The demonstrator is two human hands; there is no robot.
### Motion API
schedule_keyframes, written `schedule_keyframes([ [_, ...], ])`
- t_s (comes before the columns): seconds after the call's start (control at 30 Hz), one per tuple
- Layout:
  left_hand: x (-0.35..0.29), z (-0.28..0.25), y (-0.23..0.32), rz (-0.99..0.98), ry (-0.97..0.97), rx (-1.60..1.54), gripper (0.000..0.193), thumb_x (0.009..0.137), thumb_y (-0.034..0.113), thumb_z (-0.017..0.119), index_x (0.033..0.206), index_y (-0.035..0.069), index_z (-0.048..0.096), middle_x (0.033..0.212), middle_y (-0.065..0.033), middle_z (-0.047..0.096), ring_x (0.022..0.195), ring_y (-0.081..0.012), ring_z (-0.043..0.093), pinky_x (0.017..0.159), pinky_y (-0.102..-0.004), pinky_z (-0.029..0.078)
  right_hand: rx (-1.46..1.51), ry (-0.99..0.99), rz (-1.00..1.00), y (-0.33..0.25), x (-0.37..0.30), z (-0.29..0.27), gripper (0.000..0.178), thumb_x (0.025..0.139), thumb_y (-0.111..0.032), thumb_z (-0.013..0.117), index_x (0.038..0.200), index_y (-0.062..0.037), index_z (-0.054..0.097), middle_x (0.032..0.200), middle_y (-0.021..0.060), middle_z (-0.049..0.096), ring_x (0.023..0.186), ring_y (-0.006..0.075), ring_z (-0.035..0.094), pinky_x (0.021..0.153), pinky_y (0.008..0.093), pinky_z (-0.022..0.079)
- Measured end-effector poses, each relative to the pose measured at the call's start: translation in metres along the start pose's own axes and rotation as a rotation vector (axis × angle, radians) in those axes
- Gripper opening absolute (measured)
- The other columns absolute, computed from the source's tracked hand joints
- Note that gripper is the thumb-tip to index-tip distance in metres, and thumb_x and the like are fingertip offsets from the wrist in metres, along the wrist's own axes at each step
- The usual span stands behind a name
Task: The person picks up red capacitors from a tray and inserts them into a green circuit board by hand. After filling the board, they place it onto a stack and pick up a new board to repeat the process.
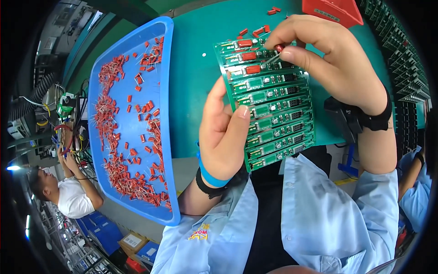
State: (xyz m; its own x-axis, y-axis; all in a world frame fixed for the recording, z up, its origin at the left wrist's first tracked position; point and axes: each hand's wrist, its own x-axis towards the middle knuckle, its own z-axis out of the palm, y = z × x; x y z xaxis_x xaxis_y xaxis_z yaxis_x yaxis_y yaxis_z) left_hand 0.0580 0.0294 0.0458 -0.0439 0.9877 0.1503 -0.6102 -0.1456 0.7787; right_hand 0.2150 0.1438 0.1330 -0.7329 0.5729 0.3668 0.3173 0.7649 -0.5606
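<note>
My left hand [224, 132] grips the left edge of a green circuit board panel [278, 116], its thumb lying on the face. The panel is tilted up toward me and divided into several strips. Red box-shaped capacitors [248, 56] sit on the top strips; the lower strips show bare outlined spots there. Over the panel's upper right, my right hand [315, 55] pinches a small red capacitor [278, 47] between thumb and forefinger, its thin metal leads pointing down left toward the board. Whether the leads touch the board, I cannot tell.
A blue plastic tray [171, 114] with many loose red capacitors stands at left. More loose capacitors [260, 31] lie on the green tabletop [196, 45] behind the panel. A red bin [335, 11] stands at the far right, near rows of green boards [401, 50]. A person [75, 198] works at far left.
</note>
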Motion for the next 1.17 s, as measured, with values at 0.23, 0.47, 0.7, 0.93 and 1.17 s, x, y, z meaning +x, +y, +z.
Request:
schedule_keyframes([
  [0.23,-0.027,-0.053,0.033,0.07,0.116,0.126,0.054,0.09,-0.004,0.035,0.139,0.0,0.012,0.118,-0.0171,0.052,0.104,-0.0181,0.055,0.087,-0.0287,0.044,0.09,-0.061,-0.201,-0.016,0.036,0.077,0.017,0.074,0.0,0.062,0.091,-0.0008,0.063,0.079,0.0098,0.062,0.071,0.0205,0.058,0.062,0.0285,0.045],
  [0.47,-0.027,-0.054,0.03,0.115,0.159,0.183,0.047,0.089,0.0,0.039,0.133,-0.007,0.025,0.124,-0.0201,0.046,0.111,-0.0242,0.05,0.095,-0.0364,0.04,0.075,-0.056,-0.291,-0.013,0.039,0.087,0.018,0.072,0.0,0.064,0.09,-0.0009,0.064,0.079,0.0102,0.062,0.072,0.0242,0.059,0.062,0.0309,0.046],
  [0.7,-0.027,-0.056,0.027,0.143,0.135,0.211,0.046,0.089,0.001,0.039,0.133,-0.007,0.025,0.125,-0.0204,0.046,0.112,-0.025,0.05,0.095,-0.0373,0.04,0.018,-0.017,-0.333,-0.011,0.038,0.088,0.018,0.07,0.0,0.065,0.089,-0.0003,0.063,0.078,0.0108,0.062,0.073,0.0254,0.059,0.063,0.0316,0.046],
  [0.93,-0.028,-0.059,0.029,0.066,0.13,0.082,0.056,0.089,-0.006,0.035,0.139,0.0,0.011,0.121,-0.0181,0.049,0.106,-0.0175,0.054,0.089,-0.0283,0.042,0.025,-0.036,-0.311,-0.011,0.038,0.091,0.018,0.07,-0.001,0.065,0.088,0.0,0.063,0.077,0.0114,0.061,0.072,0.0257,0.059,0.062,0.032,0.046],
  [1.17,-0.027,-0.062,0.03,0.052,0.134,0.105,0.057,0.089,-0.005,0.036,0.139,0.0,0.01,0.123,-0.0185,0.048,0.108,-0.0182,0.052,0.09,-0.029,0.042,0.019,-0.055,-0.314,-0.011,0.039,0.092,0.019,0.07,-0.001,0.065,0.089,-0.0005,0.063,0.078,0.0118,0.061,0.072,0.0262,0.059,0.062,0.0317,0.046],
])
